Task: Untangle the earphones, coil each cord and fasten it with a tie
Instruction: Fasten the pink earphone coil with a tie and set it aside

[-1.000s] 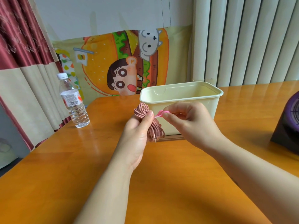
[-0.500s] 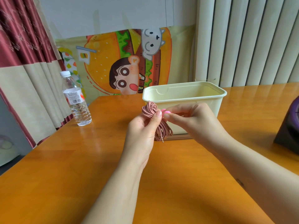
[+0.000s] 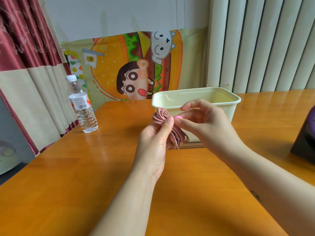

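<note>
While the left hand [image 3: 154, 142] pinches the coiled pink earphone cord [image 3: 170, 130] above the middle of the wooden table [image 3: 85, 176], the right hand [image 3: 202, 123] grips a pink tie [image 3: 177, 117] at the bundle's waist. Coiling looks done for this cord; fastening appears unfinished. Whether the cream plastic bin [image 3: 196, 97] behind holds more earphones is hidden.

Orange wooden table [image 3: 68, 184], red curtain [image 3: 20, 40], pale vertical blinds [image 3: 264, 45].

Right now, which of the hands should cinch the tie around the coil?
Right. The right hand already pinches the pink tie at the coil's waist, while the left hand grips the coiled pink cord and should probably just steady it.
</note>
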`<action>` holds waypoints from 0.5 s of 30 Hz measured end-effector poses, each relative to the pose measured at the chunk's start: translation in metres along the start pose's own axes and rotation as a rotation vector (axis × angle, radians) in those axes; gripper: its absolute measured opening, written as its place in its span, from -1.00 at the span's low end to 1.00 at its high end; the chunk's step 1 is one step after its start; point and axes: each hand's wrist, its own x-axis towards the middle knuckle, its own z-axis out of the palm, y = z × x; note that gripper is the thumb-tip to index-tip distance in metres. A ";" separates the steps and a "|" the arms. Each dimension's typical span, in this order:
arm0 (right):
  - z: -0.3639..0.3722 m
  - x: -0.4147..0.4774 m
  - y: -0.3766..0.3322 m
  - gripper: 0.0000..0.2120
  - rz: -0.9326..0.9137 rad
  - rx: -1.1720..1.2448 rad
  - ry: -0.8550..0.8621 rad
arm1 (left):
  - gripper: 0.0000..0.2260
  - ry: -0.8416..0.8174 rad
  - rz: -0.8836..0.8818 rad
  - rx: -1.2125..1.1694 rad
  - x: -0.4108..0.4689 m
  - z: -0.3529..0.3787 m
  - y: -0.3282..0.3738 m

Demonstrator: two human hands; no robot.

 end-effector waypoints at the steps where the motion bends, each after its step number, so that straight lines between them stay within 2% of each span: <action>1: 0.000 0.000 0.000 -0.82 -0.018 -0.019 -0.008 | -0.86 -0.001 -0.006 -0.010 0.000 0.000 0.000; 11: -0.002 0.001 -0.001 -0.91 -0.125 -0.144 -0.074 | -0.83 -0.011 -0.052 -0.023 -0.002 -0.002 0.003; 15: -0.004 0.000 -0.002 -0.92 -0.247 -0.376 -0.049 | -0.83 0.015 -0.111 0.000 -0.001 -0.002 0.003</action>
